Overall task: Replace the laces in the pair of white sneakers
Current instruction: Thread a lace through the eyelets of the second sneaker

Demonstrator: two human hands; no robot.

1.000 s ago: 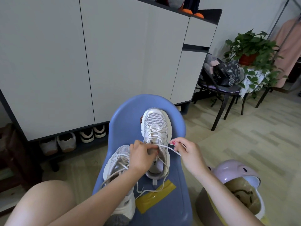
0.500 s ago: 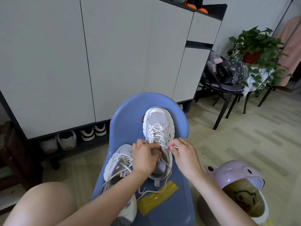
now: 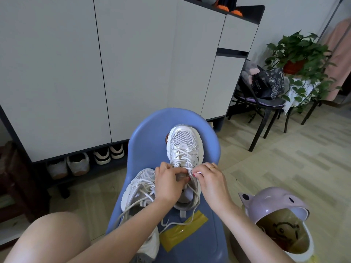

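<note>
2 sneakers (image 3: 183, 149) side by side on chair (image 3: 150, 130) (cabinet (image 3: 133, 63) behind); bin (image 3: 275, 215) at right.

cabinet (image 3: 133, 69): big white doors, I see it filling the back wall
floor (image 3: 284, 168): pale wood-look planks
plant (image 3: 298, 52): right of cabinet
black chair (image 3: 264, 109): beside the plant

Both forearms come up from the bottom of the view and angle in toward each other, so the hands nearly meet in the middle. The left hand (image 3: 170, 184) is knuckles-up with its fingers curled in tight, thumb tucked toward the right. The right hand (image 3: 209, 180) has a ring on one finger and its fingertips (image 3: 195, 172) are pinched together, pointing left.
</note>
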